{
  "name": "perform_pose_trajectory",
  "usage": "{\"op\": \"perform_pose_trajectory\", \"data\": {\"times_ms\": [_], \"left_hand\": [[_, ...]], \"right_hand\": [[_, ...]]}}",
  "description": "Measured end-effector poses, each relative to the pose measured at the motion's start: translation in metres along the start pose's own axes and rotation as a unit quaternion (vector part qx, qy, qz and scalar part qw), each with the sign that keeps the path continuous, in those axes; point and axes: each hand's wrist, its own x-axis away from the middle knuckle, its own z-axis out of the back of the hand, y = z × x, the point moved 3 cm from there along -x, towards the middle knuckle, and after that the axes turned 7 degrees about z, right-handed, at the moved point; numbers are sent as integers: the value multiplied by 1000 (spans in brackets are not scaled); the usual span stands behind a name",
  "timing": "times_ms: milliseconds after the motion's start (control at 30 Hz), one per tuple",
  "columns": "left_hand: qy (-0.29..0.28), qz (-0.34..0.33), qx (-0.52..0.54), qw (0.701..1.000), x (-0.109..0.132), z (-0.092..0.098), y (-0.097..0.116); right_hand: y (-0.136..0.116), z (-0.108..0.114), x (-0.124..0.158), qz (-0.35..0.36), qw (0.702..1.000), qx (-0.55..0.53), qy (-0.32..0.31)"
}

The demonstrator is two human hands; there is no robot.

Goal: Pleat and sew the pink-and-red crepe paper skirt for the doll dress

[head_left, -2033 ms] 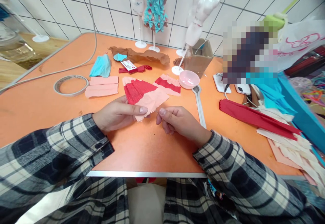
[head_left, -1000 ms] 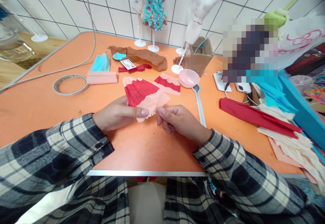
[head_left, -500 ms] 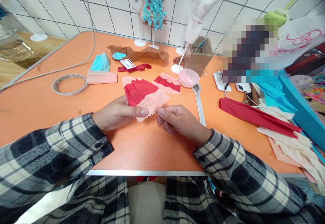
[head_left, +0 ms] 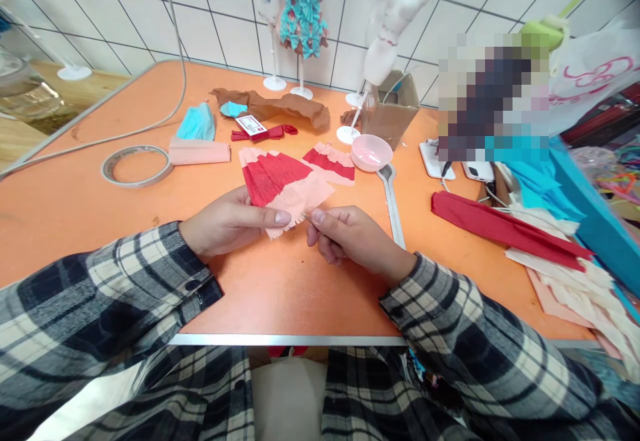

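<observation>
My left hand (head_left: pixel 235 219) pinches a pleated piece of pink and red crepe paper (head_left: pixel 295 194) by its lower left part, the thumb on top. Small cuts or fringes run along the paper's lower pink edge. My right hand (head_left: pixel 345 231) is closed, thumb against fingers, at that fringed edge. A thin tip (head_left: pixel 305 215) pokes from its pinch and meets the paper; it is too small to name. Beyond them lies another pink and red paper piece (head_left: pixel 330 163), beside a pink bowl (head_left: pixel 371 153).
A metal tool (head_left: pixel 393 204) lies right of the bowl. At the left are a tape roll (head_left: pixel 163 177) and folded pink paper (head_left: pixel 200 152). A cardboard box (head_left: pixel 395 111) and dress-form stands (head_left: pixel 349 135) stand behind. Red crepe paper (head_left: pixel 500 227) lies at right.
My right hand has shifted very slightly left along the paper's fringed edge, and the thin tip shows a little more. My left hand keeps its hold on the paper.
</observation>
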Motion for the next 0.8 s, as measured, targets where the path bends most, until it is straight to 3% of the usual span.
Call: {"op": "perform_pose_trajectory", "data": {"times_ms": [800], "left_hand": [[6, 12, 19, 1000, 0, -1, 0]], "right_hand": [[1, 2, -1, 8, 1000, 8, -3]]}}
